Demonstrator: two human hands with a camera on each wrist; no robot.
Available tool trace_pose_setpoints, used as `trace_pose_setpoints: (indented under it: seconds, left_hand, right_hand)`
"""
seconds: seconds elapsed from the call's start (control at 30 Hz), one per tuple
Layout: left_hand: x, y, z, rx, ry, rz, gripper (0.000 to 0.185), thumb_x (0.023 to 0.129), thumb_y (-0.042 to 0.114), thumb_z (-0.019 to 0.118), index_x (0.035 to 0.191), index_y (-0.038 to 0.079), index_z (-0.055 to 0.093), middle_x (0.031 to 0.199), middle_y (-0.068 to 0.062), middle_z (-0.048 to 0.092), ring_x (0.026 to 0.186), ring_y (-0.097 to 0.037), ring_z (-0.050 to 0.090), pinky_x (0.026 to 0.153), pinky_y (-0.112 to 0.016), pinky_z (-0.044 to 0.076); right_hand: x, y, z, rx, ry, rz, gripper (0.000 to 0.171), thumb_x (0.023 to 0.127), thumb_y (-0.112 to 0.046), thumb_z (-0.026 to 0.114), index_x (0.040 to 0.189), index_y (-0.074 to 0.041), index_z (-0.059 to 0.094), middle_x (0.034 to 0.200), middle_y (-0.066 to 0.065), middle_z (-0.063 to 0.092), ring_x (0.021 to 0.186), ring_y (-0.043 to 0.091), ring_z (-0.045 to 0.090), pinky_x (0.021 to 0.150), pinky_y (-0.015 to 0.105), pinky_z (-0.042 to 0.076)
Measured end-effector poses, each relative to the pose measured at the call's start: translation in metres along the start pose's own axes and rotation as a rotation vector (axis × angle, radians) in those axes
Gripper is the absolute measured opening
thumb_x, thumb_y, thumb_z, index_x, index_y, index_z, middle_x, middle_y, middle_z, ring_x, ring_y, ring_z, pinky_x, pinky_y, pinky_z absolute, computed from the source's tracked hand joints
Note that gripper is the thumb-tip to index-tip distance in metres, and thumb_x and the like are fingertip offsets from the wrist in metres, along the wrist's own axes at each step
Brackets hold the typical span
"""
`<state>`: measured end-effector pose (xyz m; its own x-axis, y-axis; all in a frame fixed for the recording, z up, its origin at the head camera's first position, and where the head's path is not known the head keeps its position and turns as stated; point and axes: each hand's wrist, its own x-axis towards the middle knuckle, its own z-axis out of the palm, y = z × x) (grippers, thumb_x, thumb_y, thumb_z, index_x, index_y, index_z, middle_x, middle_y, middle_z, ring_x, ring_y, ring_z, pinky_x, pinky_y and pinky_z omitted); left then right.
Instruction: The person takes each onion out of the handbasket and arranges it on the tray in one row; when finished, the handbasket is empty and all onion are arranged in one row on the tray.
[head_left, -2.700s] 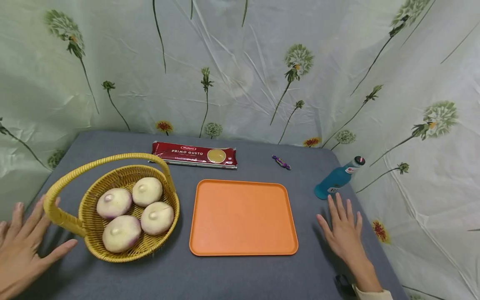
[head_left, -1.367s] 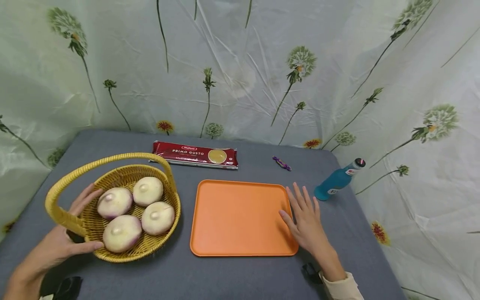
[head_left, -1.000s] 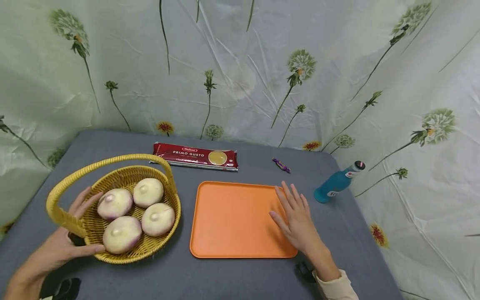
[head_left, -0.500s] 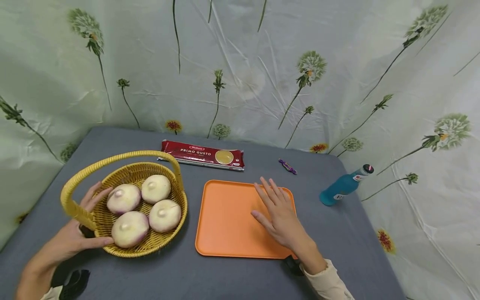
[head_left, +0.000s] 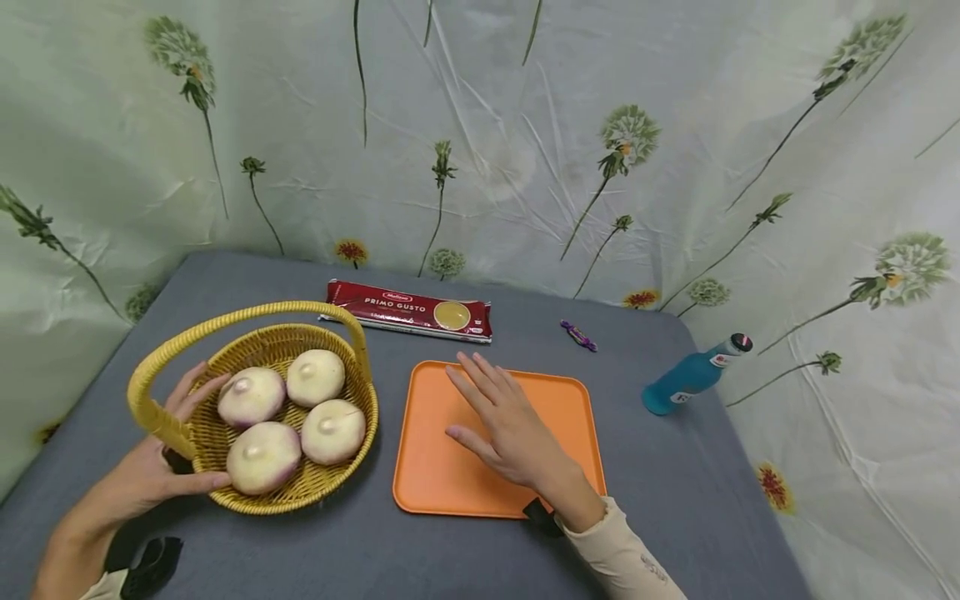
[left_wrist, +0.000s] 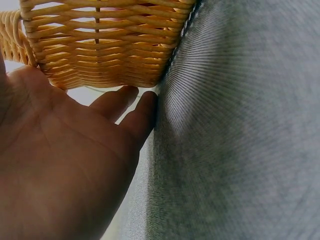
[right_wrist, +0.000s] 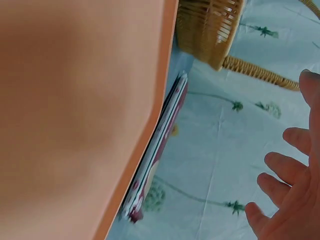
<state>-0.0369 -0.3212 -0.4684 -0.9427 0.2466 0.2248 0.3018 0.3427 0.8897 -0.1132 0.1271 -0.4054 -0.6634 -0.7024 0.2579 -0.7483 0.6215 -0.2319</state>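
A yellow wicker basket (head_left: 362,398) with a hoop handle stands at the left of the grey table and holds several pale, purple-tinged turnips (head_left: 258,457). My left hand (head_left: 150,475) cups the basket's left side, with the thumb along the front wall and straight fingers behind the handle's foot. In the left wrist view the left hand (left_wrist: 65,165) lies beside the basket's woven wall (left_wrist: 105,45). My right hand (head_left: 506,425) hovers flat over the orange tray (head_left: 570,400), fingers straight and spread, holding nothing. The right wrist view shows the tray (right_wrist: 75,100) and the right hand's fingers (right_wrist: 290,200).
A red pasta pack (head_left: 408,310) lies behind the tray, a small purple candy (head_left: 578,335) to its right. A blue bottle (head_left: 690,375) leans at the table's right edge. A flowered cloth backdrop surrounds the table on three sides.
My right hand has slid left from beside the bottle to over the tray. My left hand moved in from the table's edge to the basket's side.
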Motion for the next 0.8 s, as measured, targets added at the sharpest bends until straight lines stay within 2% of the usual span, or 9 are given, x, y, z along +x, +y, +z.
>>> trace_pose_setpoints:
  seconds: [0.2,0.3,0.4,0.53,0.6,0.73,0.77,0.8]
  left_hand:
    - [0.000,0.000,0.000,-0.017,0.002,-0.001,0.116,0.064,-0.014,0.080,0.160,0.005,0.018,0.167,-0.004,-0.013,0.148,0.000,-0.013,0.103,-0.006,0.000]
    - [-0.001,0.000,0.000,-0.010,0.004,-0.008,0.115,0.064,-0.014,0.080,0.160,0.006,0.018,0.167,-0.003,-0.013,0.148,0.000,-0.013,0.102,-0.006,0.000]
    - [-0.002,-0.001,0.000,0.000,0.003,-0.015,0.115,0.065,-0.012,0.080,0.160,0.007,0.019,0.167,-0.002,-0.013,0.147,0.001,-0.013,0.101,-0.005,0.001]
    - [-0.002,-0.001,0.000,-0.001,-0.001,-0.022,0.114,0.066,-0.012,0.080,0.160,0.008,0.019,0.167,-0.002,-0.013,0.147,0.002,-0.013,0.103,-0.007,-0.001]
    - [-0.002,0.000,0.000,-0.008,-0.001,-0.028,0.114,0.066,-0.011,0.080,0.160,0.008,0.019,0.167,-0.001,-0.014,0.147,0.002,-0.013,0.108,-0.013,-0.007]
    - [-0.002,0.001,0.001,-0.024,-0.001,-0.031,0.113,0.067,-0.009,0.080,0.161,0.009,0.019,0.167,0.001,-0.014,0.147,0.003,-0.013,0.114,-0.034,-0.018]
    - [-0.002,0.001,0.001,-0.021,-0.001,-0.029,0.113,0.067,-0.008,0.080,0.161,0.009,0.019,0.167,0.000,-0.013,0.147,0.002,-0.013,0.114,-0.036,-0.019]
    - [-0.001,0.001,0.002,-0.014,-0.001,-0.026,0.113,0.067,-0.008,0.081,0.160,0.009,0.019,0.167,-0.001,-0.013,0.147,0.002,-0.013,0.114,-0.033,-0.017]
  right_hand:
    - [0.015,-0.012,0.008,-0.002,-0.007,-0.093,0.067,0.105,-0.051,0.040,0.161,-0.016,0.024,0.168,0.002,0.018,0.154,0.027,0.019,0.120,0.049,0.025]
    - [0.020,-0.018,0.014,0.006,-0.020,-0.121,0.068,0.105,-0.051,0.040,0.161,-0.017,0.021,0.168,0.003,0.020,0.154,0.025,0.020,0.120,0.047,0.026]
    - [0.024,-0.026,0.020,0.041,-0.027,-0.141,0.068,0.105,-0.048,0.044,0.161,-0.018,0.021,0.167,0.003,0.022,0.153,0.025,0.022,0.121,0.045,0.025]
    - [0.031,-0.039,0.024,0.091,-0.023,-0.163,0.069,0.104,-0.046,0.049,0.161,-0.018,0.022,0.167,0.000,0.022,0.154,0.021,0.019,0.122,0.041,0.024]
    - [0.036,-0.045,0.025,0.101,-0.018,-0.176,0.069,0.103,-0.046,0.051,0.160,-0.017,0.025,0.166,0.001,0.024,0.154,0.019,0.017,0.122,0.038,0.024]
    - [0.046,-0.055,0.028,0.133,-0.016,-0.215,0.068,0.102,-0.042,0.055,0.158,-0.014,0.029,0.164,0.005,0.030,0.154,0.018,0.018,0.122,0.035,0.023]
    - [0.048,-0.057,0.029,0.135,-0.015,-0.226,0.068,0.102,-0.042,0.056,0.158,-0.013,0.030,0.163,0.006,0.031,0.154,0.019,0.020,0.122,0.034,0.024]
    - [0.050,-0.059,0.030,0.149,-0.014,-0.233,0.068,0.101,-0.041,0.057,0.158,-0.013,0.031,0.163,0.006,0.032,0.153,0.020,0.021,0.121,0.034,0.024]
